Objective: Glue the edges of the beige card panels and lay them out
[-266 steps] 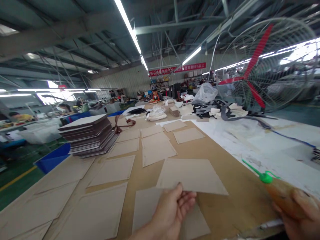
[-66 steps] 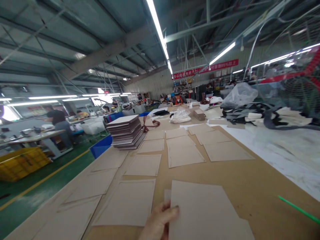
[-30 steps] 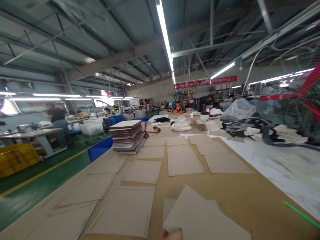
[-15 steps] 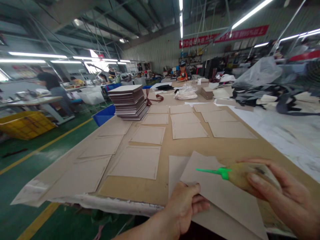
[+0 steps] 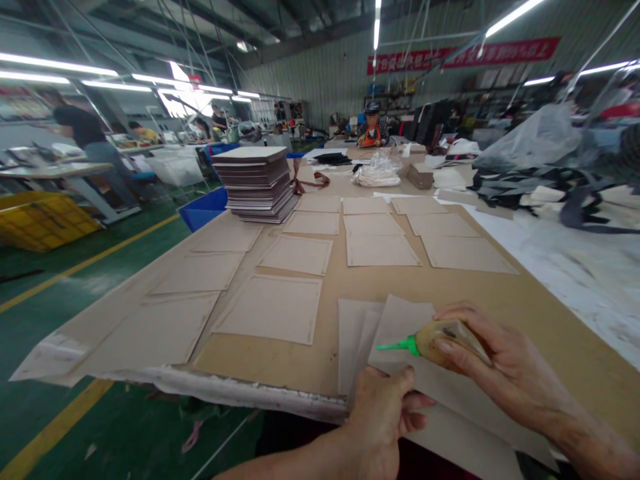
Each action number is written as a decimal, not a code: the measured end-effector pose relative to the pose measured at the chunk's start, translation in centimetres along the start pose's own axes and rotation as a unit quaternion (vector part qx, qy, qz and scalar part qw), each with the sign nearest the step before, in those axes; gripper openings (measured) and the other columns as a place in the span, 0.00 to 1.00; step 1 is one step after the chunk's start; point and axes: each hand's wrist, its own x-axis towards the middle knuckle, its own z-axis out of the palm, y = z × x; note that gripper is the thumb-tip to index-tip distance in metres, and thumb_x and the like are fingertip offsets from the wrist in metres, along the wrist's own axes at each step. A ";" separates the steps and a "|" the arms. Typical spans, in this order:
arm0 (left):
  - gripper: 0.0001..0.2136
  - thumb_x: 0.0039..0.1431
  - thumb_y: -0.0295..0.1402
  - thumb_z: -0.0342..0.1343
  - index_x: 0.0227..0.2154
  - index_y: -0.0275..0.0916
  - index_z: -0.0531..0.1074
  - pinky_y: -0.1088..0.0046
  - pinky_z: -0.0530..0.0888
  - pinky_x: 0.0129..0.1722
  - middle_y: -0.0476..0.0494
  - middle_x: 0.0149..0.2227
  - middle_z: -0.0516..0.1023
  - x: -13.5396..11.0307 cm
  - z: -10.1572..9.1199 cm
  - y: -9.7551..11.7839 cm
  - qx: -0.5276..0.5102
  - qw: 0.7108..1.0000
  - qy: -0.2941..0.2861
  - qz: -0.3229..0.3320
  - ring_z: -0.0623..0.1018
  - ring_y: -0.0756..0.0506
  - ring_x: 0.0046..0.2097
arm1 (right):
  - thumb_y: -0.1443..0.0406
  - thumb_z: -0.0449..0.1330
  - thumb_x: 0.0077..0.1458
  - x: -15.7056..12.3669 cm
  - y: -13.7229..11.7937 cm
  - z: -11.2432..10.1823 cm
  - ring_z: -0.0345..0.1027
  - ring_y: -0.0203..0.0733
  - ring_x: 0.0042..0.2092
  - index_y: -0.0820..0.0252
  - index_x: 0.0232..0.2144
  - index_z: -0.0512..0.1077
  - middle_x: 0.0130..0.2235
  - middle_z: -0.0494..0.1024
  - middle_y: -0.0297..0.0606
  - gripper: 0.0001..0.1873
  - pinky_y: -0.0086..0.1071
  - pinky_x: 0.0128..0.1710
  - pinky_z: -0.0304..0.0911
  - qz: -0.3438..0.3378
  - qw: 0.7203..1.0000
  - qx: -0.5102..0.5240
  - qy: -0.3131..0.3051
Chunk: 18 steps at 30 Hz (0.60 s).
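My left hand (image 5: 387, 417) is closed on the near edge of a tan card sheet (image 5: 405, 321), pinching it between thumb and fingers at the table's front edge. My right hand (image 5: 493, 363) is wrapped round a yellowish glue bottle (image 5: 440, 338) with a green nozzle (image 5: 397, 346) that points left over the sheet. A second sheet (image 5: 353, 333) lies underneath, flat on the brown table cover (image 5: 500, 293).
Several tan sheets (image 5: 273, 308) lie in rows across the table. A tall stack of dark-edged boards (image 5: 257, 183) stands at the back left, a blue bin (image 5: 203, 208) beside it. Black straps and a plastic bag (image 5: 540, 140) are at right. A seated person (image 5: 371, 127) works far off.
The view has dropped toward the table's near edge. My right hand with the glue bottle has come in and moved left over the sheet that my left hand grips.
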 end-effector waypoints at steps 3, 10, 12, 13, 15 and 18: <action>0.10 0.56 0.31 0.55 0.40 0.33 0.69 0.83 0.62 0.18 0.37 0.38 0.79 -0.2 0.2 -0.1 0.017 1.000 0.012 0.012 0.79 0.50 0.30 | 0.56 0.53 0.65 0.4 -0.2 -0.1 0.66 0.42 0.41 0.53 0.43 0.66 0.42 0.70 0.35 0.10 0.33 0.38 0.62 -0.008 1.000 -0.004 -0.010; 0.13 0.55 0.29 0.55 0.44 0.34 0.68 0.73 0.75 0.32 0.36 0.42 0.77 -0.1 0.7 -0.5 -0.047 0.999 -0.003 0.025 0.78 0.48 0.33 | 0.55 0.53 0.65 1.1 -0.8 -0.2 0.66 0.43 0.39 0.53 0.41 0.66 0.40 0.70 0.35 0.10 0.35 0.36 0.60 -0.005 0.999 0.005 -0.051; 0.12 0.52 0.26 0.56 0.41 0.33 0.68 0.73 0.75 0.34 0.38 0.38 0.78 -0.1 0.7 -0.6 -0.046 0.998 -0.014 0.038 0.78 0.48 0.32 | 0.54 0.53 0.65 1.5 -1.0 -0.2 0.65 0.43 0.39 0.54 0.40 0.66 0.40 0.70 0.36 0.11 0.36 0.37 0.60 -0.003 0.998 0.005 -0.062; 0.11 0.52 0.25 0.56 0.40 0.33 0.69 0.73 0.75 0.34 0.39 0.37 0.77 -0.1 0.7 -0.6 -0.045 0.998 -0.012 0.039 0.78 0.48 0.32 | 0.54 0.53 0.65 1.7 -1.1 -0.3 0.65 0.43 0.39 0.54 0.39 0.66 0.40 0.70 0.36 0.11 0.36 0.37 0.59 -0.005 0.998 0.002 -0.068; 0.10 0.52 0.25 0.56 0.39 0.33 0.68 0.72 0.75 0.32 0.40 0.34 0.77 -0.2 0.6 -0.6 -0.040 0.999 0.003 0.033 0.77 0.48 0.30 | 0.54 0.52 0.65 2.2 -1.4 -0.5 0.64 0.43 0.39 0.55 0.38 0.66 0.40 0.69 0.36 0.12 0.37 0.37 0.58 -0.017 0.996 -0.008 -0.084; 0.09 0.53 0.25 0.56 0.38 0.33 0.68 0.74 0.75 0.30 0.41 0.34 0.77 -0.6 0.6 -0.4 -0.041 0.999 0.017 0.031 0.77 0.49 0.29 | 0.55 0.50 0.66 3.0 -2.1 -0.7 0.63 0.43 0.38 0.56 0.36 0.65 0.38 0.69 0.37 0.12 0.37 0.37 0.57 -0.049 0.992 -0.027 -0.113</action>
